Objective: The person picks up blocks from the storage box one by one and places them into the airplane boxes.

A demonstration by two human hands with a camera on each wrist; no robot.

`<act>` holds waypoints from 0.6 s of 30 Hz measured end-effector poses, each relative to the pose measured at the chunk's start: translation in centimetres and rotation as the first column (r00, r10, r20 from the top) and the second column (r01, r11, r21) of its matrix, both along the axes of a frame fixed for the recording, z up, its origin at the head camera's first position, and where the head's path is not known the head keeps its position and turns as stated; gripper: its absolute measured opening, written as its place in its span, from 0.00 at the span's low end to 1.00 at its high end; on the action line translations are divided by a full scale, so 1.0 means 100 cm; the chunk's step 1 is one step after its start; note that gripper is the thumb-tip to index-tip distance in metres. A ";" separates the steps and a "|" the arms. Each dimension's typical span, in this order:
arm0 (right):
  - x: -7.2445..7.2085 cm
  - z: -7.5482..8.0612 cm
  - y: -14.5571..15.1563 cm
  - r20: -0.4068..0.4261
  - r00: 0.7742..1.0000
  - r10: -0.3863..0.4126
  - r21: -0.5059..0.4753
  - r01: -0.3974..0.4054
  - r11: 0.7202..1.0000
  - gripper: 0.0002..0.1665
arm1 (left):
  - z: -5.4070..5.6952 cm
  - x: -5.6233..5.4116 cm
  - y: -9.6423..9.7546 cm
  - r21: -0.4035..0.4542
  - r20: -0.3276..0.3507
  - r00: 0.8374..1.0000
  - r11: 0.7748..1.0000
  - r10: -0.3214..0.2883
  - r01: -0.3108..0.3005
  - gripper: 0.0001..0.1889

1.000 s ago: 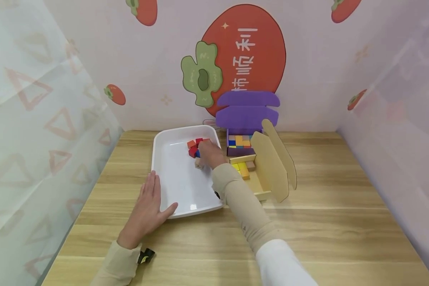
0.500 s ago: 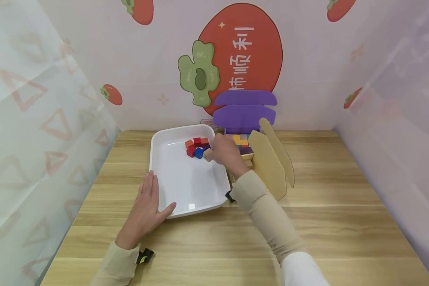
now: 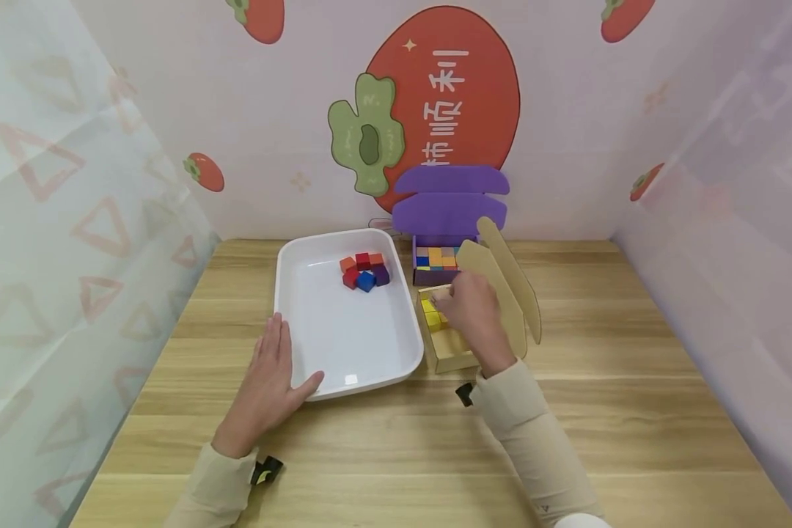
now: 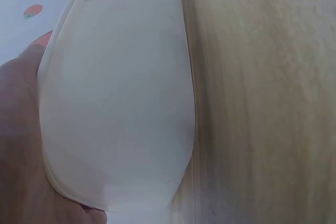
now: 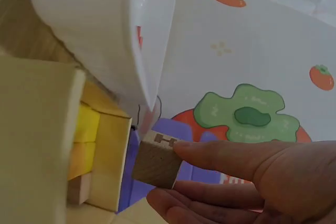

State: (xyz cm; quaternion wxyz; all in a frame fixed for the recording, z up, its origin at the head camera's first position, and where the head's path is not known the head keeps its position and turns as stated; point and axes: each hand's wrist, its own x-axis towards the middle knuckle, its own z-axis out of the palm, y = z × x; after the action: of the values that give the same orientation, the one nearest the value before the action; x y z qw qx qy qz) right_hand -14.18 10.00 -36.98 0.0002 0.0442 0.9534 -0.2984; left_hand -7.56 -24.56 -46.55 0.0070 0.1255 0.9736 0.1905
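My right hand (image 3: 477, 312) pinches a plain wooden cube (image 5: 157, 161) between thumb and fingers, above the tan cardboard box (image 3: 458, 360). A dark printed mark shows on one face of the cube in the right wrist view. Inside that box lie yellow blocks (image 3: 431, 314), along with orange and wood-coloured ones in the right wrist view. My left hand (image 3: 270, 381) rests with fingers extended along the near left corner of the white tray (image 3: 343, 337). Red, orange, blue and purple cubes (image 3: 366, 281) cluster at the tray's far right.
Behind the tan box stands a purple box (image 3: 435, 279) holding rows of coloured blocks, its lid (image 3: 449, 213) raised against the printed backdrop. The tan lid (image 3: 501, 293) stands up on the right. Wood-grain table (image 3: 600, 411) surrounds everything.
My right hand has picked the wooden cube out of the tray and carried it right, over the tan box. The left hand keeps its place at the tray.
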 end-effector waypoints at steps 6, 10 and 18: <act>0.009 -0.016 0.009 -0.073 0.996 -0.048 0.058 0.052 0.997 0.25 | 0.000 0.000 -0.002 0.006 0.004 1.000 1.000 0.003 -0.003 0.60; 0.010 -0.027 0.013 -0.121 0.990 -0.072 0.139 0.089 0.986 0.15 | 0.000 0.000 -0.001 0.005 0.000 1.000 1.000 0.000 0.000 0.60; 0.005 -0.041 0.011 -0.125 0.990 -0.068 0.288 0.102 0.952 0.10 | 0.002 0.001 -0.001 0.002 0.003 1.000 1.000 -0.003 0.003 0.60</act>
State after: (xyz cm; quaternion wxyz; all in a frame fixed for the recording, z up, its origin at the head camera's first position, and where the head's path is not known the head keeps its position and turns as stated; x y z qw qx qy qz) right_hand -13.70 11.07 -41.07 -0.0736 0.0675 0.9828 -0.1552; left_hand -7.49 -24.69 -46.34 0.0085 0.1265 0.9732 0.1917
